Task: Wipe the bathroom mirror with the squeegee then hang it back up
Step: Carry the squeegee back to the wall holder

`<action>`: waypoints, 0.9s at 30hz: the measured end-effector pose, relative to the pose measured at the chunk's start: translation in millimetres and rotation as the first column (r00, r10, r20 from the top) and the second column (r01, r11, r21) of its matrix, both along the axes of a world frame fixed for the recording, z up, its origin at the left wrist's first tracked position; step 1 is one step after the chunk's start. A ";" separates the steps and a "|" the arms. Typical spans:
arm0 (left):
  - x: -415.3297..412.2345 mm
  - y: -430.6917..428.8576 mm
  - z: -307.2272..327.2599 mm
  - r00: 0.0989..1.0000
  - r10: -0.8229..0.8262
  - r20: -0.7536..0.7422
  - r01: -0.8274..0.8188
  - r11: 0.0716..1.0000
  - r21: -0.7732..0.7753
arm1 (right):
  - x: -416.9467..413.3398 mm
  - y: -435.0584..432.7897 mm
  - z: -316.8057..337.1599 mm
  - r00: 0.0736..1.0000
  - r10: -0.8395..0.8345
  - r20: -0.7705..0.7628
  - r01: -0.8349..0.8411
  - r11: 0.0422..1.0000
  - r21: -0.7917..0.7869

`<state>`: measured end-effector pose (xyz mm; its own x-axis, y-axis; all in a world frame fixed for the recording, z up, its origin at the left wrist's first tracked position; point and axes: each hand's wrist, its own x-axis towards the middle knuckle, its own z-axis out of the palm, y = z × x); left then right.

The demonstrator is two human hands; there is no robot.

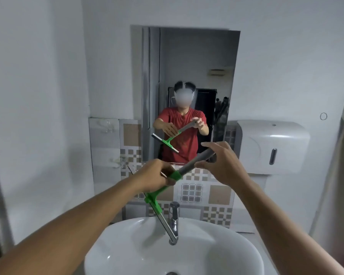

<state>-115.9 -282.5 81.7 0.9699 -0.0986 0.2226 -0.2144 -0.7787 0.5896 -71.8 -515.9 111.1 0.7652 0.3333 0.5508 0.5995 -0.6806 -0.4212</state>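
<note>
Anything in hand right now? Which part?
The squeegee, in both hands. The left hand grips the green neck below the grey handle; the right hand holds the handle's far end. The blade hangs over the sink, off the mirror.

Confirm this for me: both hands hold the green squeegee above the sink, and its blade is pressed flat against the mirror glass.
Not quite. The head view shows both the left hand and the right hand holding the squeegee above the sink, but its blade is not on the mirror; it hangs below the mirror, down by the faucet.
</note>
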 end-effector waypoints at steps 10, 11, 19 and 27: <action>-24.7 54.3 -25.6 0.993 0.118 0.007 -0.113 0.967 -0.226 | 5.5 99.7 -3.1 0.858 0.474 -0.198 -0.316 0.791 0.524; -23.4 62.0 -28.4 0.992 0.124 0.006 -0.118 0.957 -0.265 | 8.9 111.7 -0.5 0.845 0.496 -0.203 -0.336 0.785 0.521; 13.0 144.2 -38.3 0.950 0.299 0.089 -0.221 0.847 -0.484 | 61.6 228.2 -3.9 0.793 0.545 -0.274 -0.416 0.812 0.409; 74.4 221.6 -53.1 0.919 0.383 0.091 -0.252 0.751 -0.610 | 127.3 327.7 -12.6 0.824 0.503 -0.262 -0.413 0.849 0.330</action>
